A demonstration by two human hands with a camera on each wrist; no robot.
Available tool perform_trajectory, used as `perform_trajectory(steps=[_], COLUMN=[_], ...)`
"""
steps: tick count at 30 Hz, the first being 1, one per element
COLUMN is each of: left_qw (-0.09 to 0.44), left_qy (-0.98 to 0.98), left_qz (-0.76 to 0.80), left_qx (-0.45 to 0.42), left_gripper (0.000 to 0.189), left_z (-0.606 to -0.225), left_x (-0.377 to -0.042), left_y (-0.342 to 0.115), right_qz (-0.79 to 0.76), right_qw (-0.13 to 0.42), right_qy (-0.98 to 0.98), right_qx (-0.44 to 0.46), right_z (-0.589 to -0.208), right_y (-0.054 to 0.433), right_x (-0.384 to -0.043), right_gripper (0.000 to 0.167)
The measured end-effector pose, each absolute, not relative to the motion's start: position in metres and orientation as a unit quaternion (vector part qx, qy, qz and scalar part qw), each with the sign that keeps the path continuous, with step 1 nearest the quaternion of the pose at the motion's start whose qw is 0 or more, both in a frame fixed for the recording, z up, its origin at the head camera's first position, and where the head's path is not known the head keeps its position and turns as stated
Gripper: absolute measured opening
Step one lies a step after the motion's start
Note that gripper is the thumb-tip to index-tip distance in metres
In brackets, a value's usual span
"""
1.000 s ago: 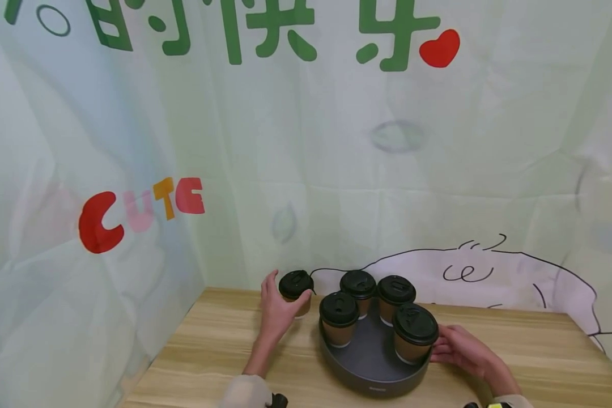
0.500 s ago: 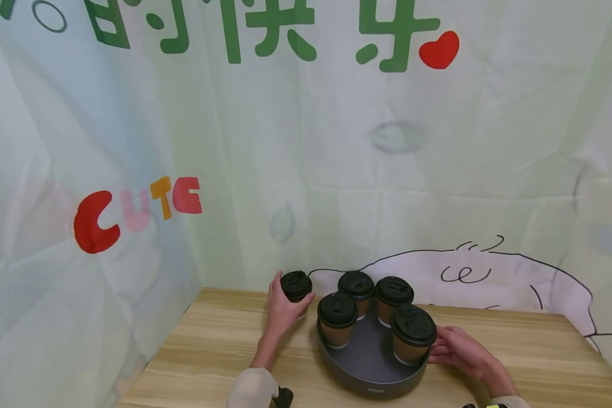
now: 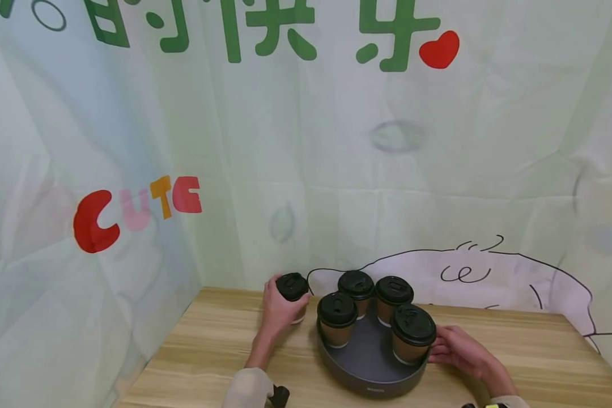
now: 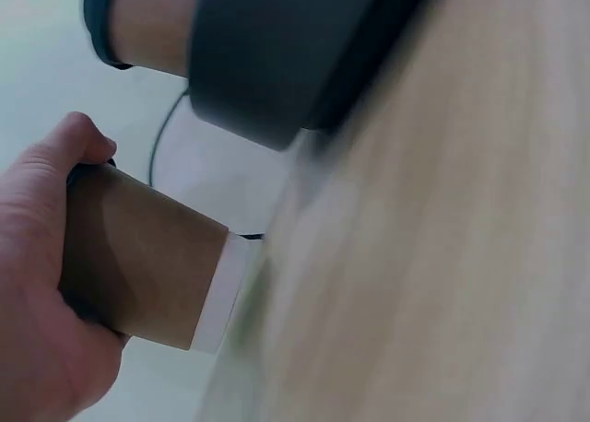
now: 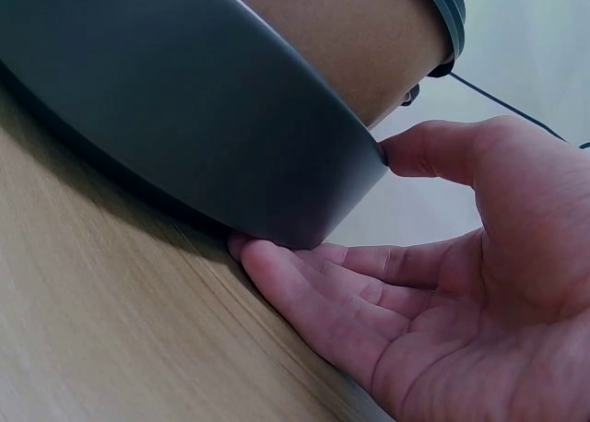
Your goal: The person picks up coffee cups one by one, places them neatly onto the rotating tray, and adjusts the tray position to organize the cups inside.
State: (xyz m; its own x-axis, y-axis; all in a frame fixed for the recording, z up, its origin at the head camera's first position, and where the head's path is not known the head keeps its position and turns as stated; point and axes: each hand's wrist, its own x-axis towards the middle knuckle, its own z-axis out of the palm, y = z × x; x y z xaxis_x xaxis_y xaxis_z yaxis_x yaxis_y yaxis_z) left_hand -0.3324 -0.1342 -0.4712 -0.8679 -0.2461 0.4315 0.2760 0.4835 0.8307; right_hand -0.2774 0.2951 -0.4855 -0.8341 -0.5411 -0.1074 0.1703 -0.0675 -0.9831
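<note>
A brown paper coffee cup [image 4: 147,256] with a black lid [image 3: 292,286] stands left of the tray; whether its white base touches the table, I cannot tell. My left hand [image 3: 277,306] grips this cup from the left, thumb on the near side. The round dark grey tray [image 3: 374,374] holds several similar lidded cups, among them a front left cup [image 3: 338,320] and a front right cup [image 3: 412,334]. At the tray's right side, my right hand [image 3: 461,351] holds the edge, its thumb on the rim and its fingers [image 5: 277,275] at the bottom edge.
The wooden table [image 3: 204,345] extends to both sides of the tray. Behind it hangs a pale printed cloth [image 3: 311,170], which also covers the left side.
My left hand's fingers have closed around the cup, which has shifted slightly left. The right hand stays at the tray, and the cups on it have not moved.
</note>
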Motion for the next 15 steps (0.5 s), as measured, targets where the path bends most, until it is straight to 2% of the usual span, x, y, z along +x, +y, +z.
perform_trajectory(steps=[15], left_qw=[0.256], left_qy=[-0.804], left_qz=[-0.532], left_qx=[-0.068], left_gripper=[0.081], left_z=[-0.414], left_x=[-0.309], left_y=[-0.140], right_qz=[-0.713], right_qw=[0.239], right_qy=[0.644], right_qx=[-0.138], right_z=[-0.489], right_y=[0.296], right_x=[-0.280], right_gripper=[0.041])
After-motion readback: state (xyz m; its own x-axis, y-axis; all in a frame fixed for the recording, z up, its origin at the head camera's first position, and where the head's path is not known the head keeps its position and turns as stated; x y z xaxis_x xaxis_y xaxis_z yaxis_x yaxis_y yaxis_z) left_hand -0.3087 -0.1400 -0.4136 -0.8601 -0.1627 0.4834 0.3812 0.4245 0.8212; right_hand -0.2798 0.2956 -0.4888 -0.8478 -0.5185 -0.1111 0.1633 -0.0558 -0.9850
